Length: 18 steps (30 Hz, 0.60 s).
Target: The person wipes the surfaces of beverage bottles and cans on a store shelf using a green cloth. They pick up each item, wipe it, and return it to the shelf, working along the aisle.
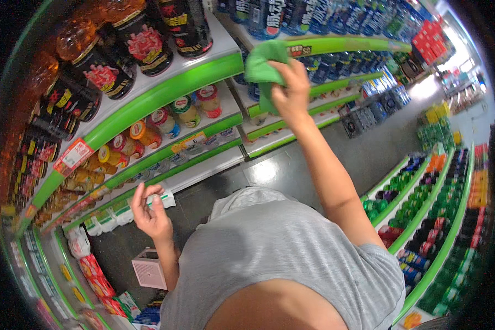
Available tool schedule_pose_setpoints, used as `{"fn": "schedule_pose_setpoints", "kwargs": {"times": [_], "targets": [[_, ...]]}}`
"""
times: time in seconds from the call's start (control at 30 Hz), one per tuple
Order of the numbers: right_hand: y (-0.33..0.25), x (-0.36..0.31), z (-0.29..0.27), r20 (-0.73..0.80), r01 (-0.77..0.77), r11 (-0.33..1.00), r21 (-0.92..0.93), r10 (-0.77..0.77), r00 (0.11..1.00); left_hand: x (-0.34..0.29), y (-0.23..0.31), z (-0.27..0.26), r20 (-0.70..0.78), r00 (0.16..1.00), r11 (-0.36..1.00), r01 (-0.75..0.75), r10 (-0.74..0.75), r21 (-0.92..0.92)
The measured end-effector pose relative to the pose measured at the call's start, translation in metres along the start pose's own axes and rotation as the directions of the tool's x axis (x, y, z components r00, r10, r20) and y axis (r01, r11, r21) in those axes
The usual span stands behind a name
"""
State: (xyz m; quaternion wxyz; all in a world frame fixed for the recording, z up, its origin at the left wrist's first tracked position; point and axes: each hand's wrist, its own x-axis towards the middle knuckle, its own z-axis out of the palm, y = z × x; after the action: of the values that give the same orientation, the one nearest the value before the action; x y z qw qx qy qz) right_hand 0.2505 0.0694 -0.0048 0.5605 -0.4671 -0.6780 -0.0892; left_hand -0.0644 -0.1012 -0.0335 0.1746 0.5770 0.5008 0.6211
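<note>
A green cloth (267,63) is bunched in my right hand (292,91), whose fingers close on it. The cloth hangs in front of the green-edged shelf (335,46) that bears blue-labelled water bottles (269,19). My left hand (152,214) hovers low before the other shelf unit, its fingers apart and slightly curled, touching nothing. Nearest above it are jars with coloured lids (160,122) on a middle shelf. Dark-labelled bottles of brown drink (143,41) stand on the shelf above those jars.
A pink stool (149,269) stands on the dark floor by my left forearm. Red packages (96,278) lie along the lower left. Behind my right arm runs a rack of green and dark bottles (423,220). Dark crates (363,113) and a stack of red boxes (430,41) stand farther right.
</note>
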Motion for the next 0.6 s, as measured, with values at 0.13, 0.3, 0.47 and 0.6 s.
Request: {"fn": "schedule_pose_setpoints", "kwargs": {"times": [0.13,0.3,0.47,0.6], "targets": [[0.036,0.007,-0.032,-0.109,-0.015,0.997,0.071,0.022,0.994,-0.009,0.012,0.020,-0.042,0.997,0.997,-0.063,0.065,0.050],[0.077,0.017,-0.046,-0.076,-0.108,0.990,0.096,0.115,0.990,-0.022,0.025,0.041,-0.143,0.983,0.994,-0.110,0.113,0.028],[0.095,-0.002,-0.024,0.091,-0.123,0.979,0.163,0.109,0.990,-0.036,0.058,0.055,-0.038,0.993,0.962,-0.102,0.115,0.255],[0.074,-0.023,-0.011,0.206,-0.208,0.892,0.400,0.134,0.969,-0.058,0.051,0.066,0.050,0.969,0.931,-0.248,0.244,0.268]]}}
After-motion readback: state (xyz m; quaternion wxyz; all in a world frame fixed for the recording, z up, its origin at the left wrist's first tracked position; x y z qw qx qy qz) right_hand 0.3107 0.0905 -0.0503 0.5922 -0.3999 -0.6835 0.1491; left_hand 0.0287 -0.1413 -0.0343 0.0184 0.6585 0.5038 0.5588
